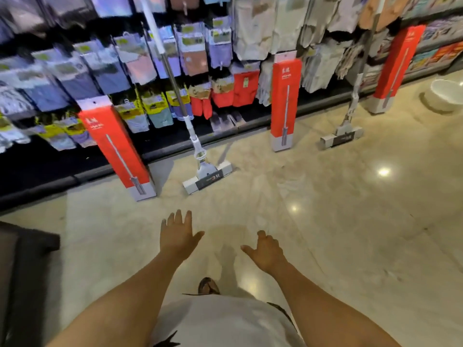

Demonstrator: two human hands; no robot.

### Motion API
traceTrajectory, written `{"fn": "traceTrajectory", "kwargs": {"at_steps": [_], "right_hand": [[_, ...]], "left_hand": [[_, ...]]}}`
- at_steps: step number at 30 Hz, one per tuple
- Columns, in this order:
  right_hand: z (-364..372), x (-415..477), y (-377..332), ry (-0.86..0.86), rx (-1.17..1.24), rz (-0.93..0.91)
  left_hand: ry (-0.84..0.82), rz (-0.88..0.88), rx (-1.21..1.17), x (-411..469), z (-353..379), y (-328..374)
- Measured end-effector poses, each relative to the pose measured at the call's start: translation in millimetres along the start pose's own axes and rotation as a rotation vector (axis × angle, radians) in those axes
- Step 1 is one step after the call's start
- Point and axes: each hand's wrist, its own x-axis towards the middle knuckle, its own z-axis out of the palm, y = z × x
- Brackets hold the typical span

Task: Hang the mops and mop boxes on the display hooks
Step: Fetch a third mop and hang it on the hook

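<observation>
Our L hand (179, 236) is spread wide, R hand (266, 251) loosely curled, both holding nothing; far off, left box (117, 149), mid box (284, 103), right box (398, 66), left mop (207, 174) & right mop (342, 137) stand on floor (325, 209) against shelves (62, 71).

— How is the light?
— Bright and even, from overhead: two white glare spots sit on the polished floor (325, 221), at right.
— Shadows?
— Soft ones only. There is a faint patch on the tiles between the left hand (179, 236) and the right hand (266, 251), and a thin streak beside the nearer mop (208, 175).
— Sharpness?
— Poor at upper left, where the hanging packets (75, 66) smear (motion blur, by the look). The wide lens bends lines at the edges. Both hands are fairly crisp.
</observation>
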Motion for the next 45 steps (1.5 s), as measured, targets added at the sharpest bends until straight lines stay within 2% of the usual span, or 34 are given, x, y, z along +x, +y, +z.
{"fn": "traceTrajectory", "kwargs": {"at_steps": [3,6,12,18,26,31,34,38,45], "right_hand": [[3,27,-52,-0.021,-0.012,-0.08],[-1,47,-81,-0.045,-0.086,-0.152],[-45,107,-78,0.027,-0.099,-0.078],[-118,193,-84,0.035,-0.16,-0.095],[-255,302,-111,0.053,-0.314,-0.148],[-293,353,-149,0.081,-0.266,-0.161],[-290,373,-186,0.043,-0.246,-0.198],[-289,412,-250,0.039,-0.116,-0.21],[-300,476,-420,0.134,0.149,-0.259]], "left_hand": [[-0.009,-0.123,-0.022,20,-8,-41],[-0.04,-0.195,-0.072,29,-5,-50],[-0.088,-0.129,-0.058,78,-13,-26],[-0.043,-0.283,-0.14,172,-52,4],[0.044,-0.196,-0.203,290,-135,88],[0.096,-0.164,-0.277,346,-168,105],[0.079,-0.22,-0.327,371,-172,78],[0.014,-0.23,-0.281,413,-179,15],[0.129,-0.24,-0.461,520,-261,-116]]}}
